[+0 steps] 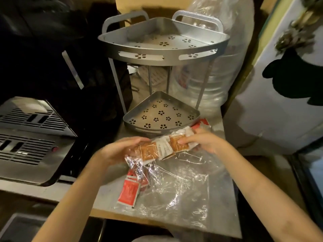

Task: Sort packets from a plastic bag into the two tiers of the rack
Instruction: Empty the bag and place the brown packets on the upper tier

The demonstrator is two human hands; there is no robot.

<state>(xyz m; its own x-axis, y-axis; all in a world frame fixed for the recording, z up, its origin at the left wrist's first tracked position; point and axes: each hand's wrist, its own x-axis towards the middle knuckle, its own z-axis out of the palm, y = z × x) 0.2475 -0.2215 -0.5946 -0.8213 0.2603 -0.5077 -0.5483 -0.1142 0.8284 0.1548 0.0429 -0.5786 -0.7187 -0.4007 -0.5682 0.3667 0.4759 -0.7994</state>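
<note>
A grey two-tier corner rack stands at the back of the counter, its upper tier [162, 55] and lower tier [136, 127] both bare. In front of it I hold a bunch of orange and white packets [164, 148] between both hands. My left hand [120, 149] grips the bunch's left end and my right hand [204, 142] pinches its right end. A clear plastic bag [180, 186] lies crumpled on the counter below, with red packets [128, 192] at its left edge. Another red packet [201, 123] peeks out behind my right hand.
A metal appliance with vent slots [31, 137] sits at the left. A large clear water bottle [215, 81] stands behind the rack on the right. A white surface with a dark shape [279, 102] bounds the right side. The counter's front edge [122, 215] runs below the bag.
</note>
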